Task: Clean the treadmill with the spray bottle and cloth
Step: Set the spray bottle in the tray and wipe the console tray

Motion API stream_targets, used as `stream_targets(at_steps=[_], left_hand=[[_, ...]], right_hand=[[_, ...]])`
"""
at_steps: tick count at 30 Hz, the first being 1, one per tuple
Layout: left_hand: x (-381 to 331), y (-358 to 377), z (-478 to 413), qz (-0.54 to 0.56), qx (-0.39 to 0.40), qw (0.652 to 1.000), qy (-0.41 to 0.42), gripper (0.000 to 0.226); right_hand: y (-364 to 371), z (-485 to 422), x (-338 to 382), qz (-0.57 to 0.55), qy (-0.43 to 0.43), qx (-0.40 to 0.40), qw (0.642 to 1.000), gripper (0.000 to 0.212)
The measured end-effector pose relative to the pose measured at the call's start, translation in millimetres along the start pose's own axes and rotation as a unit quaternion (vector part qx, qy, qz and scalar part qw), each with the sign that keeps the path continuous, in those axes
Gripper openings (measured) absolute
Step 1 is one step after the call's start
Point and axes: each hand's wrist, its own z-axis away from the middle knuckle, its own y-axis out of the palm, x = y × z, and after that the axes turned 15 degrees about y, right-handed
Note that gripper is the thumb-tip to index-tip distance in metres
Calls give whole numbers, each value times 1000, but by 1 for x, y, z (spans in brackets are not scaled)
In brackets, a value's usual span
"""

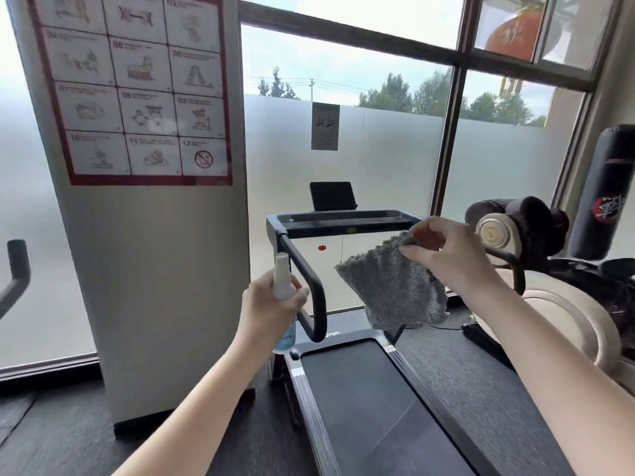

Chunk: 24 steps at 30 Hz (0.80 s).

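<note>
A black treadmill stands straight ahead with its belt running toward me and its console bar at the window. My left hand grips a small white spray bottle upright, just left of the treadmill's left handrail. My right hand pinches the top edge of a grey fluffy cloth, which hangs in the air above the front of the belt. A dark tablet stands on the console.
A white pillar with a red-bordered poster stands close on the left. At the right sit a beige machine, a black punching bag and dark gear. Frosted windows fill the back. A dark handle shows at far left.
</note>
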Motion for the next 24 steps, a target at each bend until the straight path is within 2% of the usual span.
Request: stream_targets(at_steps=[9,24], left_hand=[[79,-26,-80,25,-12,1000,-1,17],[209,-18,-256,-17,-33,999,12,17]], right_hand=[[95,-74,4,19,-21,22,999,21],[225,-267,-36,2,-22,25,999,13]])
